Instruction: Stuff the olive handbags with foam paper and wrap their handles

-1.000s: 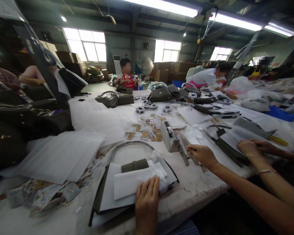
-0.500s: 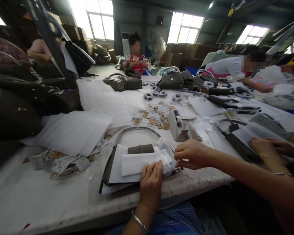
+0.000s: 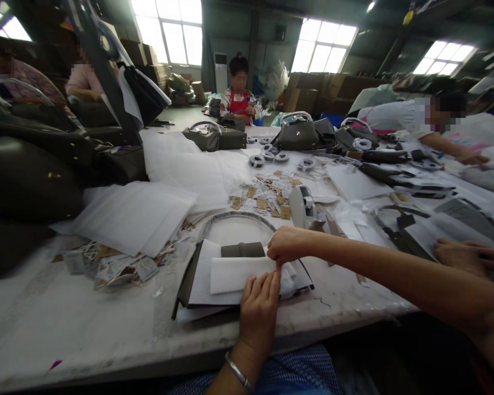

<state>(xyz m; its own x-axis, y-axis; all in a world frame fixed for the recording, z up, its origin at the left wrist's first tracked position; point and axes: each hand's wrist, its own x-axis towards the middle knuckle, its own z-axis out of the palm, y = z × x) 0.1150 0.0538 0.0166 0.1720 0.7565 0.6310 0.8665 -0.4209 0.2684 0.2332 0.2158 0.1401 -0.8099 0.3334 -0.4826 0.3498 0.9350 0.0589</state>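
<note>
A flat dark grey-green handbag (image 3: 185,280) lies in front of me, its arched handle (image 3: 235,214) wrapped in clear film and pointing away. White sheeting covers its face, and a short dark strap piece (image 3: 242,250) shows above a folded white foam strip (image 3: 230,276). My left hand (image 3: 261,302) rests on the strip's near right part, fingers stretched out side by side. Just beyond those fingertips, my right hand (image 3: 287,244) is closed with its fingers pointing down at the strip's right end. Whatever its fingers pinch is hidden.
A grey tape dispenser (image 3: 302,206) stands behind my right hand. Tags (image 3: 267,197) and white foam sheets (image 3: 135,216) lie beyond and left of the bag. Dark bags (image 3: 33,186) pile up at far left. A co-worker's hands (image 3: 463,255) work at right.
My right hand has moved left from the bag's right edge to beside my left fingertips, and its fingers have closed. My left hand stays on the foam strip. The view has shifted slightly.
</note>
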